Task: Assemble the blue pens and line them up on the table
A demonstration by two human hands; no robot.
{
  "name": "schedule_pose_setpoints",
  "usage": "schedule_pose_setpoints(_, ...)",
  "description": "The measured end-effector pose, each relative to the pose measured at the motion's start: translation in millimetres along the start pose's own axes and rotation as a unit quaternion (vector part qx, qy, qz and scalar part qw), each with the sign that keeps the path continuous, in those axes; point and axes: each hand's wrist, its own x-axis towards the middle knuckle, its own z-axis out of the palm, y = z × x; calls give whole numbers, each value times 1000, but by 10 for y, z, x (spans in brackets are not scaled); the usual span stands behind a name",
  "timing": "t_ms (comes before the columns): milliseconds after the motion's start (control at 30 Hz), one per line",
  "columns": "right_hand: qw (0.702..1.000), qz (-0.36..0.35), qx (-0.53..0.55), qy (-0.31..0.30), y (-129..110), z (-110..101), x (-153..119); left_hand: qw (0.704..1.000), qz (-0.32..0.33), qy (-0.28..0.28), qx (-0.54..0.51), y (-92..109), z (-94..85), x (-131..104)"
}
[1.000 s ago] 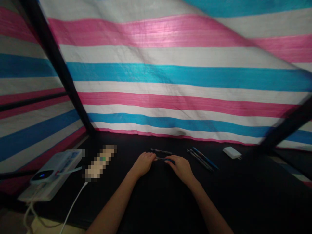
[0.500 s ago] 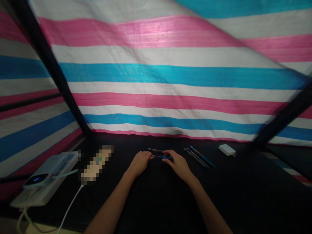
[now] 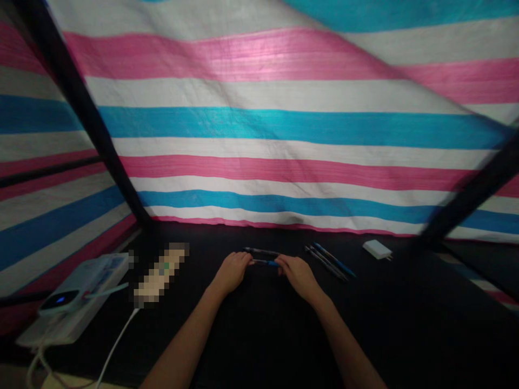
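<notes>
Left hand [image 3: 232, 272] and right hand [image 3: 299, 276], backs up, pinch a blue pen [image 3: 265, 262].

Left hand [image 3: 232, 270], right hand [image 3: 299, 274] curled, apart; forearms [image 3: 190, 327] angled inward.

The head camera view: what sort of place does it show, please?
Probably a small, makeshift, curtained-off desk space: a pink, white and blue striped plastic-looking sheet hangs behind a flat black tabletop, with straight dark bars at both sides.
</notes>
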Motion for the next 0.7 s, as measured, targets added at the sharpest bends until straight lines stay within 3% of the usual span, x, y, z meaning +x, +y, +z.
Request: schedule_pose_setpoints(700, 999, -37, -15, 17, -34, 34, -5, 1000, 3, -1, -7, 25, -12, 2)
